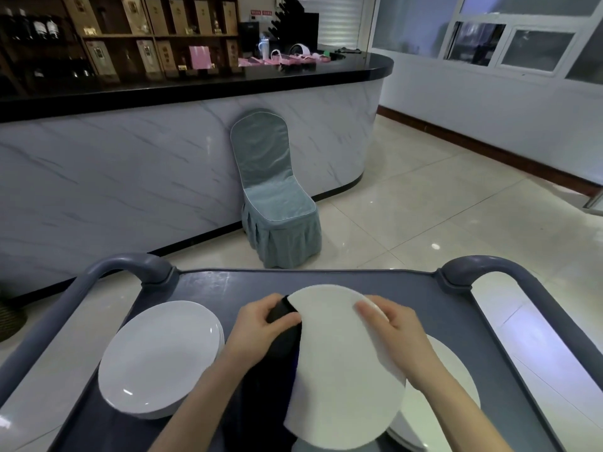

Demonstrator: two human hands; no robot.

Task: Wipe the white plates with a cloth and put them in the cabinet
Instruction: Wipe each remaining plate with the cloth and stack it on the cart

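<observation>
Two hands meet over the middle of the cart (228,285). We see the left hand (261,324) curled round a bunched dark cloth (280,363), thumb and fingers closed on it, pressing it to the near-left rim of the held plate (346,380). The rest of the cloth hangs down toward the cart's near edge, between the two forearms. The right hand (391,331) grips the same plate at its far-right rim, with the fingers laid over the face; we cannot see the thumb. Both wrists are bent inward and the forearms rise from the cart's near edge.

The held plate is tilted and raised above the cart's centre, clear of the tray surface. On the cart's left half lies the left stack (160,357) of white plates, just beside the left forearm and near the cart's left lip. On the right half lies the right stack (456,386), largely hidden under the held plate and the right forearm.

We note a bare strip of tray along the cart's far edge, bounded by a raised lip and by two looped handles (137,262) at the far corners. Beyond that edge lies open tiled floor (424,207). A covered chair (274,190) stands farther off against the marble-fronted counter (130,164).
</observation>
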